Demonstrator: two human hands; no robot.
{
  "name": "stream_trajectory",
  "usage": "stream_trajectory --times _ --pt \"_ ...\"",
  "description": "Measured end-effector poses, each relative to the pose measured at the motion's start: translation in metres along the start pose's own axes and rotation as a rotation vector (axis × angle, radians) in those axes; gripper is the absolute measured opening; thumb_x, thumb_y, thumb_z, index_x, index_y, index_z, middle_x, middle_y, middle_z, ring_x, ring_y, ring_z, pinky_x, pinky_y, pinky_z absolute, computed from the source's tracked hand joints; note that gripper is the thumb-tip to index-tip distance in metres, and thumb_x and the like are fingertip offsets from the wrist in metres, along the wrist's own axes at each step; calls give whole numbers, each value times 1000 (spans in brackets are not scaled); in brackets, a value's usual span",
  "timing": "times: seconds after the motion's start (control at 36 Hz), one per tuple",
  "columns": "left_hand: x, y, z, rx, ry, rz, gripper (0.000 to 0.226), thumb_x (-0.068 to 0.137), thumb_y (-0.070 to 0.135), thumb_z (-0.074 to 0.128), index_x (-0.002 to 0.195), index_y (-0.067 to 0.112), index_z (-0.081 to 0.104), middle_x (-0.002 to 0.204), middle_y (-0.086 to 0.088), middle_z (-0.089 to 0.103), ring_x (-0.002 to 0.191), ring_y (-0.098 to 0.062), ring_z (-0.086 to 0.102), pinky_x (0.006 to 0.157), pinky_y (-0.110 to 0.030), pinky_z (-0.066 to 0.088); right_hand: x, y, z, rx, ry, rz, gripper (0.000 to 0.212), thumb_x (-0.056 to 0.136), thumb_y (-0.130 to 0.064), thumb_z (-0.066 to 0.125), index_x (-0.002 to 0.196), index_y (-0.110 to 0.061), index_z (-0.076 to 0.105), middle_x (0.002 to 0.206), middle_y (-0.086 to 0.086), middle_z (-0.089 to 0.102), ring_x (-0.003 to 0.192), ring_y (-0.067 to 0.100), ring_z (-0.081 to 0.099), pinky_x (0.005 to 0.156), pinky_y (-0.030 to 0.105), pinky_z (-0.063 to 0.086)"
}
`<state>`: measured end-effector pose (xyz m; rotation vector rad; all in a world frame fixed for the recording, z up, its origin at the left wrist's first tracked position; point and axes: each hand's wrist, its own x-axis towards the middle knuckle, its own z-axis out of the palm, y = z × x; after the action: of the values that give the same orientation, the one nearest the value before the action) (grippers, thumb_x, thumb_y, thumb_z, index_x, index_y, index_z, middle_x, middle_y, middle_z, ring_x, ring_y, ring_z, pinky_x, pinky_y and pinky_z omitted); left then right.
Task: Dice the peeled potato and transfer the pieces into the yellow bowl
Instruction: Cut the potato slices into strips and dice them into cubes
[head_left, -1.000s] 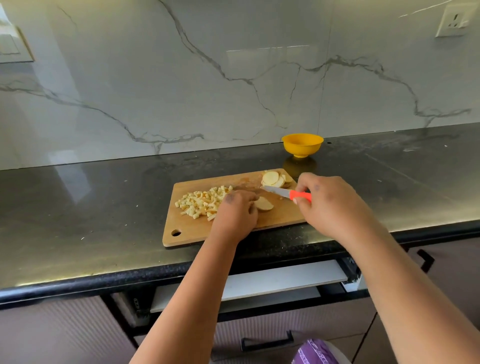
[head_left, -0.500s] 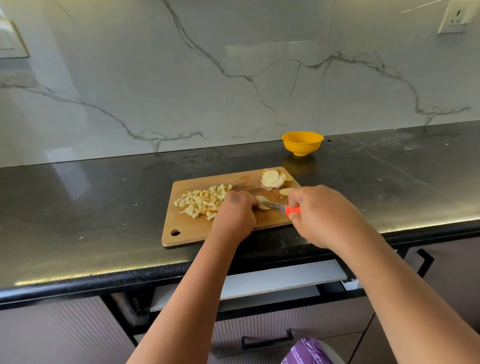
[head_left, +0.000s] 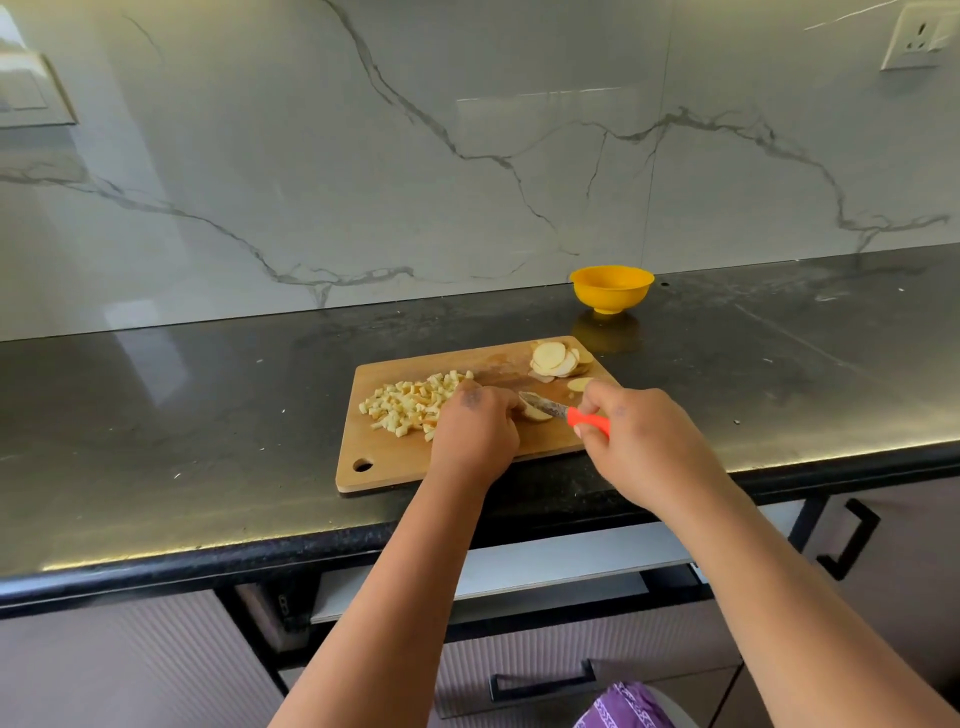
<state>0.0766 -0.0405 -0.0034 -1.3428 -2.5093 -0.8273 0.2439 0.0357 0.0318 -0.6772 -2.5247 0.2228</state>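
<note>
A wooden cutting board (head_left: 395, 462) lies on the dark counter. A heap of diced potato (head_left: 410, 402) covers its left half. A stack of round potato slices (head_left: 556, 358) sits at the board's far right corner, with one loose slice (head_left: 577, 384) nearby. My left hand (head_left: 475, 431) holds down some potato slices (head_left: 535, 413) at mid-board, fingers curled over them. My right hand (head_left: 639, 441) grips a knife (head_left: 563, 413) by its orange handle, the blade lying on those slices. The yellow bowl (head_left: 612, 288) stands beyond the board near the wall, and looks empty.
The dark counter (head_left: 182, 415) runs left and right of the board, with a marble wall behind. A wall socket (head_left: 919, 36) sits at the top right. Below the counter edge are drawers with black handles (head_left: 852, 540).
The knife blade came down from above the board onto the slices under my left hand. My right hand moved toward me and lower. The left hand stayed in place.
</note>
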Motion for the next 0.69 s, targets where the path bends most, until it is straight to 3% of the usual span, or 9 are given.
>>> stream_trajectory --times 0.06,0.19,0.33,0.47,0.58,0.69 --pt "0 -1 1 12 -3 1 38 92 6 45 112 21 73 107 -3 67 83 -19 59 73 -32 55 0 -2 3 -13 -8 8 5 95 -29 56 93 -25 55 65 -11 46 56 6 45 45 24 29" --pt "0 0 1 61 2 52 38 88 2 45 106 19 73 108 -1 69 106 -24 49 89 -40 50 7 -14 5 -108 -79 1 4 96 -22 54 98 -24 55 75 -4 53 66 12 50 50 25 37" --pt "-5 3 -2 129 -10 66 36 89 4 44 107 19 72 112 1 67 110 -24 45 90 -38 43 -3 -19 -11 -179 -142 8 9 95 -20 55 92 -27 50 71 -7 49 63 11 47 47 23 27" --pt "-4 4 -2 85 9 58 38 90 6 43 110 18 73 112 0 69 115 -26 46 93 -40 45 -22 -13 -42 -223 -224 0 8 93 -24 56 93 -29 50 77 -6 53 70 14 53 50 27 35" --pt "-5 8 -3 15 45 37 32 91 8 48 110 10 73 107 -4 71 107 -25 54 95 -37 48 -21 1 -60 -67 -214 -17 5 95 -36 55 92 -32 55 73 -8 53 63 8 50 49 25 35" --pt "2 15 -7 -55 119 -12 26 88 11 54 109 7 69 97 -6 70 86 -19 58 78 -25 47 -7 24 -56 95 -88 77 7 95 -32 59 92 -26 58 72 -3 55 59 15 52 50 29 37"
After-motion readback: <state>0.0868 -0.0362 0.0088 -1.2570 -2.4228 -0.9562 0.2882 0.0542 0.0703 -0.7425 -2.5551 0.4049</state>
